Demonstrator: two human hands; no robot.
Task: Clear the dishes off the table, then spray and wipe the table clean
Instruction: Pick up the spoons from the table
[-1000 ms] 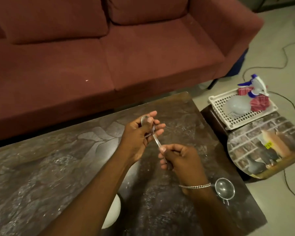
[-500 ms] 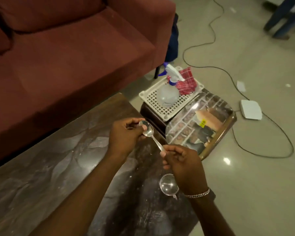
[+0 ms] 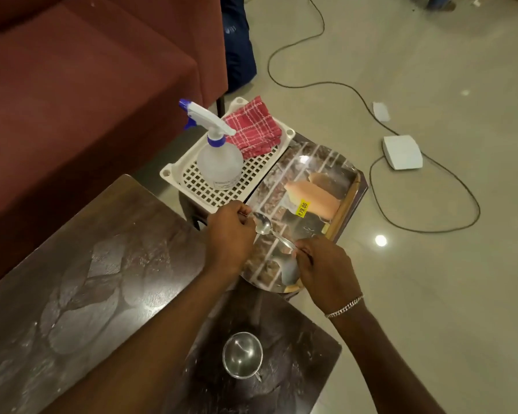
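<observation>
Head view, looking down past the end of the dark stone-patterned worktop (image 3: 81, 279), which fills the lower left of the frame. At centre, both hands hold one metal spoon (image 3: 269, 230) above a printed serving tray (image 3: 335, 174). The left hand (image 3: 229, 237) is curled, its fingertips pinching the bowl end of the spoon. The right hand (image 3: 323, 268), a chain bracelet (image 3: 344, 306) at its wrist, is closed with its fingers pinching the handle end. The spoon lies slanted between them, bowl toward the upper left, over the tray's near half.

The tray bears a yellow price sticker (image 3: 302, 208) and sits just right of a white perforated plastic basket (image 3: 198, 186); both rest on a low dark stand beyond the worktop's far end. In the basket a clear spray bottle (image 3: 219, 162) with a white and blue trigger head stands upright, and a red checked cloth (image 3: 253, 130) lies folded at the far corner, just beside the bottle.

At lower centre a small steel cup (image 3: 242, 358) stands upright on the worktop, near its right edge. A maroon sofa (image 3: 87, 79) occupies the upper left. On the pale floor at right lie a black cable (image 3: 320, 83) and a white box (image 3: 402, 152).
</observation>
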